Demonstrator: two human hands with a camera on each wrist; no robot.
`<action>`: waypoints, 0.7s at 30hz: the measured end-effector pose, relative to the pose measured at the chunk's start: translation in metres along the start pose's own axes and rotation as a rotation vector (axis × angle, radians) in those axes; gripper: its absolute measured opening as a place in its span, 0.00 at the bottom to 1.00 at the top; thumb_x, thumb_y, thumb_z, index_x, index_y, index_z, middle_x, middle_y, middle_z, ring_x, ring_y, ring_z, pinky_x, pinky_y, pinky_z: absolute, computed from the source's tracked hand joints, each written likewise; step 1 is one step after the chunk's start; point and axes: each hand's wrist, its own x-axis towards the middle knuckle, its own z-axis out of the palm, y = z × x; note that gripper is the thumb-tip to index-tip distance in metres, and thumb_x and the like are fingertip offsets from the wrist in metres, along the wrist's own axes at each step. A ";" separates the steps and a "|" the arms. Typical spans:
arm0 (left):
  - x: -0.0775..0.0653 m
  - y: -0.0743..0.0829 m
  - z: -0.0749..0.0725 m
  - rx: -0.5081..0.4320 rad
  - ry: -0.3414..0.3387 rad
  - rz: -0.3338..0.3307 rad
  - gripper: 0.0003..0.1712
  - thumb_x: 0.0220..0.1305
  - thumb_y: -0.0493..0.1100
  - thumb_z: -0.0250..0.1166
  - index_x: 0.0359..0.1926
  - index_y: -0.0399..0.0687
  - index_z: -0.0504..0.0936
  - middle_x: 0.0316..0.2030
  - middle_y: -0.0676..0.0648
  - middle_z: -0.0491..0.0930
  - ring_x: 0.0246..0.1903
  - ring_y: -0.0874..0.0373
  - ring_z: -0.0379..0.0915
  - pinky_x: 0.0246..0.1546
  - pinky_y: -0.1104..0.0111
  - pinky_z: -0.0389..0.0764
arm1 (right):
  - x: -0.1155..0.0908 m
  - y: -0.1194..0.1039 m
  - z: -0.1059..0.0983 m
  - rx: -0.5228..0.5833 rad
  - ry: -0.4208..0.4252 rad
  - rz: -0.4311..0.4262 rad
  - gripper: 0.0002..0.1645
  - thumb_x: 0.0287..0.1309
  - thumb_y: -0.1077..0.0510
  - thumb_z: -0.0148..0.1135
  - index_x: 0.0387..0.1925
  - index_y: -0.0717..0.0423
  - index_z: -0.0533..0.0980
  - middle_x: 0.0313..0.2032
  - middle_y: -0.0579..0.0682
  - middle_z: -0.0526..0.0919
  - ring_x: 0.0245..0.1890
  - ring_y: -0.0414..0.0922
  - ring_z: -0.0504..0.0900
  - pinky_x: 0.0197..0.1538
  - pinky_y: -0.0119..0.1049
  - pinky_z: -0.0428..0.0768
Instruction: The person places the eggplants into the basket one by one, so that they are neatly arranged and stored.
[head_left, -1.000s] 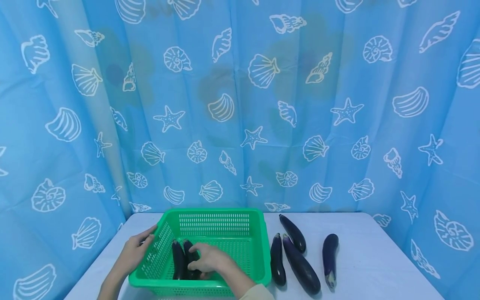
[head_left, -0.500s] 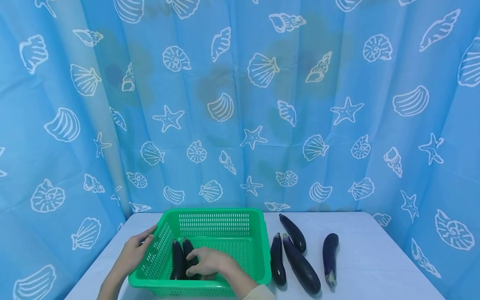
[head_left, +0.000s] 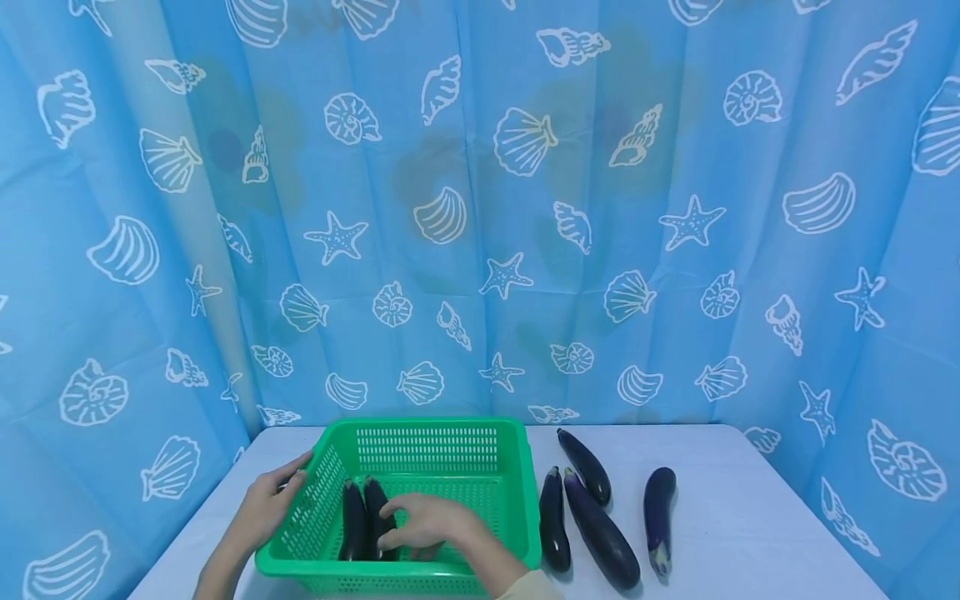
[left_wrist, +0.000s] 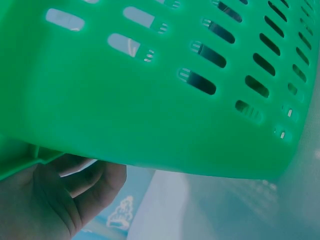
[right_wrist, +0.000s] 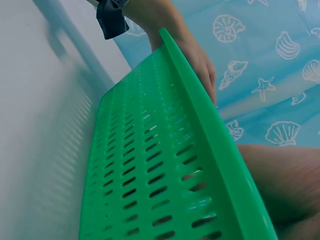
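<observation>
A green plastic basket [head_left: 429,422] with slotted walls stands on the table. My left hand [head_left: 262,507] grips its left rim; the left wrist view shows those fingers [left_wrist: 102,187] hooked at the rim, outside the wall. Two dark purple eggplants lie side by side within: the left eggplant [head_left: 354,523] and the right eggplant [head_left: 377,497]. Reaching over the front rim, my right hand [head_left: 433,523] is at the right eggplant's right side, thumb and index finger spread apart at its edge. In the right wrist view the basket wall [right_wrist: 145,150] hides most of the right hand's fingers.
Several more eggplants lie right of the basket: a slim eggplant [head_left: 553,521] beside its wall, a large eggplant [head_left: 602,532], another behind [head_left: 585,467] and one apart [head_left: 660,521]. The table [head_left: 738,500] has a white cover. A blue shell-patterned curtain [head_left: 480,275] surrounds it.
The two eggplants in the basket have shifted slightly left. My right hand has drawn a little to the right, its fingers loosening from the right eggplant. My left hand stays on the rim.
</observation>
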 end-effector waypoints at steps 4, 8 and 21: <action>0.000 -0.001 0.000 -0.006 -0.001 0.007 0.28 0.79 0.49 0.45 0.72 0.41 0.62 0.68 0.32 0.66 0.63 0.33 0.68 0.61 0.43 0.75 | -0.004 0.001 -0.003 0.064 0.021 -0.010 0.30 0.62 0.51 0.65 0.64 0.51 0.71 0.62 0.58 0.74 0.32 0.51 0.85 0.33 0.47 0.87; 0.000 -0.002 0.000 -0.007 0.002 0.008 0.28 0.79 0.49 0.45 0.72 0.41 0.62 0.68 0.32 0.66 0.63 0.33 0.69 0.60 0.43 0.75 | -0.009 0.001 -0.008 0.085 0.034 -0.019 0.31 0.62 0.52 0.66 0.65 0.51 0.70 0.59 0.58 0.76 0.32 0.53 0.85 0.32 0.48 0.87; -0.001 0.000 0.000 -0.007 0.004 0.001 0.28 0.78 0.48 0.45 0.72 0.41 0.62 0.68 0.32 0.66 0.63 0.33 0.68 0.61 0.42 0.73 | -0.020 0.014 -0.026 0.101 0.026 -0.024 0.28 0.63 0.52 0.65 0.63 0.49 0.72 0.62 0.58 0.74 0.38 0.55 0.85 0.37 0.52 0.87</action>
